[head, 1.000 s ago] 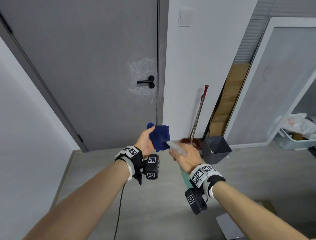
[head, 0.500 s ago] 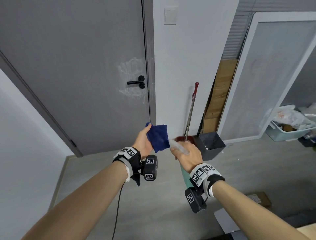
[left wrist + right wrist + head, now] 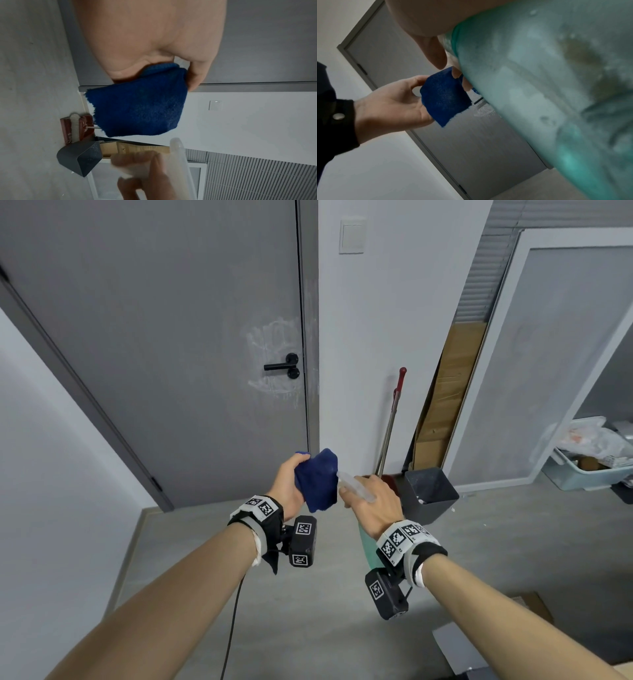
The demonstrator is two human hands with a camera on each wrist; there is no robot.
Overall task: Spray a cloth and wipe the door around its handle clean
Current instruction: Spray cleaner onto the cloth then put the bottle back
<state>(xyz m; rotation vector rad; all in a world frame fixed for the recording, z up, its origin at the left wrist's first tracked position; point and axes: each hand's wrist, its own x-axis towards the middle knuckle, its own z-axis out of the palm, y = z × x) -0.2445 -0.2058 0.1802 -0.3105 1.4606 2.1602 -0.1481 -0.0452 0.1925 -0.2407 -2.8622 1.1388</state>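
Observation:
My left hand (image 3: 289,486) pinches a folded dark blue cloth (image 3: 317,479) at its upper edge, and the cloth (image 3: 140,108) hangs down from the fingers. My right hand (image 3: 371,501) grips a teal spray bottle (image 3: 547,94) with its clear nozzle (image 3: 352,491) pointing at the cloth from close range. The grey door (image 3: 171,337) stands ahead. Its black lever handle (image 3: 282,367) has whitish smears (image 3: 270,337) above and below it.
A light switch (image 3: 351,236) sits on the white wall right of the door. A red-tipped broom (image 3: 392,422), a dark dustpan bin (image 3: 428,498) and cardboard (image 3: 445,405) lean at the wall's foot. A pale crate (image 3: 589,470) stands far right. A cable hangs from my left wrist.
The view has shifted slightly, so the door and handle sit a little differently in frame. Both hands keep the cloth and bottle together in nearly the same pose.

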